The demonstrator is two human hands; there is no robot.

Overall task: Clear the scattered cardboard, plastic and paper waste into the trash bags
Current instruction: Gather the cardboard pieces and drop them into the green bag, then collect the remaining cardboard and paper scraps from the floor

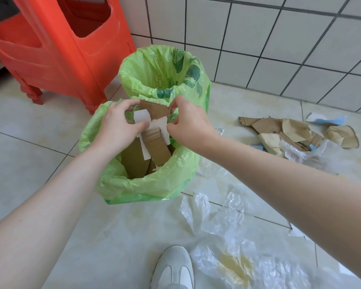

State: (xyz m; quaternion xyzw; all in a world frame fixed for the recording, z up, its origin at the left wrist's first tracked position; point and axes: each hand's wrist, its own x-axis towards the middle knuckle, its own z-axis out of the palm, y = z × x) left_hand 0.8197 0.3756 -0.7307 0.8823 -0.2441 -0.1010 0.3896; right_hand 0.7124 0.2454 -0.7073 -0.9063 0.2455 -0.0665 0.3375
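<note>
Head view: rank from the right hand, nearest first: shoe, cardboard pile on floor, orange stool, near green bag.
From the right hand:
1. Near green bag, directly under it.
2. Cardboard pile, on the floor to the right.
3. Orange stool, up left.
4. Shoe, bottom centre.

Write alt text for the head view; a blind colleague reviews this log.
Both hands, left hand and right hand, grip a brown cardboard piece with white paper strips over the nearer green plastic trash bag, which already holds cardboard. A second green bag stands behind; torn cardboard scraps and clear plastic sheets litter the tiled floor.
</note>
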